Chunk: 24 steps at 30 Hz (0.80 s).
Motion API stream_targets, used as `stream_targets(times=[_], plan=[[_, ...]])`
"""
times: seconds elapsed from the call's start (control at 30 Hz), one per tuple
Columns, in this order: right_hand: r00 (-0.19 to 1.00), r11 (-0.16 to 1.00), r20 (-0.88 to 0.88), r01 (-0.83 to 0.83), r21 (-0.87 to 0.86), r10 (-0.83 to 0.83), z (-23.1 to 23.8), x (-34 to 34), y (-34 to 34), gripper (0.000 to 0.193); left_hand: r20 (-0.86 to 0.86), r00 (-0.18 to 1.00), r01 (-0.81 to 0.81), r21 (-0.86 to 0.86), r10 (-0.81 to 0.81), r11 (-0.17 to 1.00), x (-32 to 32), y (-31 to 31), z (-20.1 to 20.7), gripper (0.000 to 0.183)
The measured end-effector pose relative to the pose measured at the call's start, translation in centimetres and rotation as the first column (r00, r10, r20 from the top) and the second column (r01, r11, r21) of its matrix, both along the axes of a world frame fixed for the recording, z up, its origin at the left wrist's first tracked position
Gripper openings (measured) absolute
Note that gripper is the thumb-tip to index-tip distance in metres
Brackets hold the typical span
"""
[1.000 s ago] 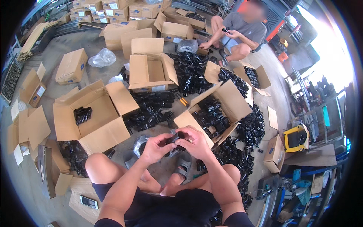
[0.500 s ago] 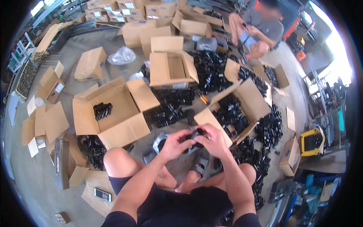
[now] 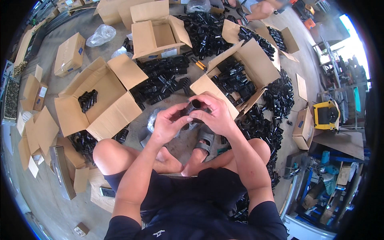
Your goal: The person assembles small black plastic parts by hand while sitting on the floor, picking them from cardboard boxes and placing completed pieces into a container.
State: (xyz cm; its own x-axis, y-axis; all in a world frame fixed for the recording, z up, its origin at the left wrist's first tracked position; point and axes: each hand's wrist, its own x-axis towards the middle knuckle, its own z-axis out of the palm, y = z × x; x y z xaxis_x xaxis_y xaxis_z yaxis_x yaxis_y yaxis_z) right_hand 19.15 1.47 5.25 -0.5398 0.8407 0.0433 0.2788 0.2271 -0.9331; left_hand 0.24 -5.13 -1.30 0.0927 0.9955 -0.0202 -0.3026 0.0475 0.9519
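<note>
Between my hands is a short black tubular part, its open round end tilted up. My left hand grips it from the left, and my right hand wraps round its right side, both thumbs meeting at the front. An open cardboard box to the left holds a small cluster of black parts. Just beyond my right hand, another open box is filled with similar black parts. More black parts lie heaped on the floor between the boxes.
A third open box stands farther back, near orange-handled tools. Black parts spread along my right side. A phone lies on cardboard at lower left. Another person's leg shows at the far edge, and a yellow-framed item sits right.
The view has tipped downward, so the scene sits higher and the other person is mostly cut off. The black part has turned in my hands, now showing its open end.
</note>
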Motion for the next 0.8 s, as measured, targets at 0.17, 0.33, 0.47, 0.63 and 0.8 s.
stream_targets(times=[0.17, 0.33, 0.47, 0.63, 0.8], plan=[[0.999, 1.0, -0.035, 0.007, 0.023, -0.006, 0.0, -0.1, -0.1, 0.033, -0.033, 0.999, 0.032, -0.03, -0.033, 0.999, -0.2, 0.2, 0.4, 0.04], [0.996, 1.0, -0.083, 0.016, -0.022, -0.018, -0.4, -0.5, -0.2, 0.033, -0.049, 0.999, -0.006, -0.031, 0.005, 1.0, -0.1, 0.0, 0.2, 0.04], [0.993, 0.998, -0.119, 0.019, -0.052, -0.026, -0.7, -0.5, -0.1, 0.031, -0.062, 0.998, -0.008, -0.047, 0.005, 0.999, -0.1, 0.2, 0.4, 0.04], [0.988, 0.986, -0.146, 0.033, -0.165, -0.057, -1.9, -0.5, -0.1, 0.033, -0.178, 0.982, -0.074, -0.072, 0.06, 0.995, -0.3, 0.0, 0.1, 0.037], [0.971, 0.952, -0.113, 0.179, -0.248, -0.212, -3.9, 0.0, 1.4, 0.038, -0.106, 0.924, -0.38, -0.133, 0.368, 0.916, -1.6, 1.3, -1.2, 0.029]])
